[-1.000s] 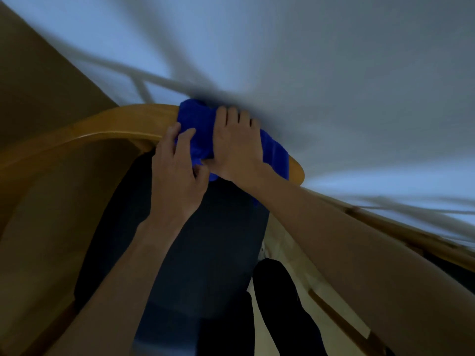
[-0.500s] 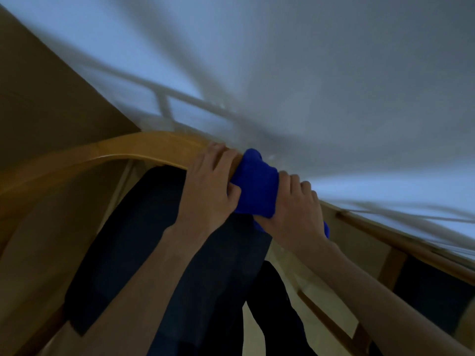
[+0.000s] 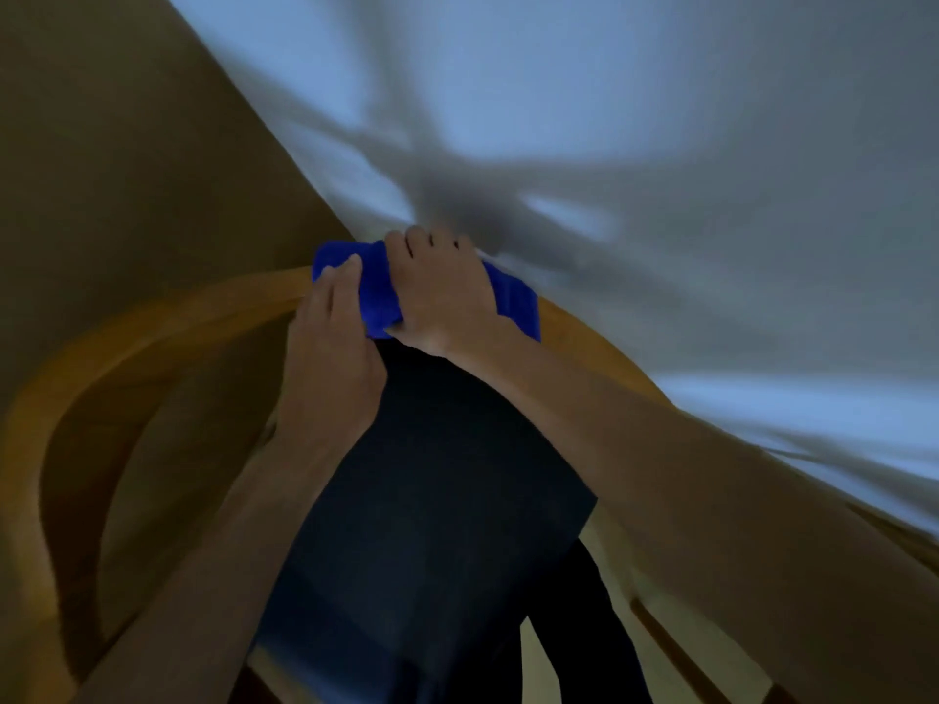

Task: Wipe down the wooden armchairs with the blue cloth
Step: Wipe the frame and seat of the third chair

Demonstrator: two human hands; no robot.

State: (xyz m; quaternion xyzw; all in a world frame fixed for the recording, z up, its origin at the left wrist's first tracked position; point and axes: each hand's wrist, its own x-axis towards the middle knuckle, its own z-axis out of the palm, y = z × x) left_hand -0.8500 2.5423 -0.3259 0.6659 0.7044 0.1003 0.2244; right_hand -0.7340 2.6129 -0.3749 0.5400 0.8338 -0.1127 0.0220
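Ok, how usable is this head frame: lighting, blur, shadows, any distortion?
Head view: dim, bluish light; the pale wall carries soft crossed shadows; wide-angle bending curves the wooden chair rail; edges smear with motion blur. The bright blue cloth stays readable under the left hand and right hand.

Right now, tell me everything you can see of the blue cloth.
The blue cloth is bright blue, soft-looking fabric, bunched or folded and draped over the curved wooden top rail of the armchair, near the wall. The right hand lies over its middle, fingers curled over the far side; the left hand touches its left end. Part shows right of the right hand.
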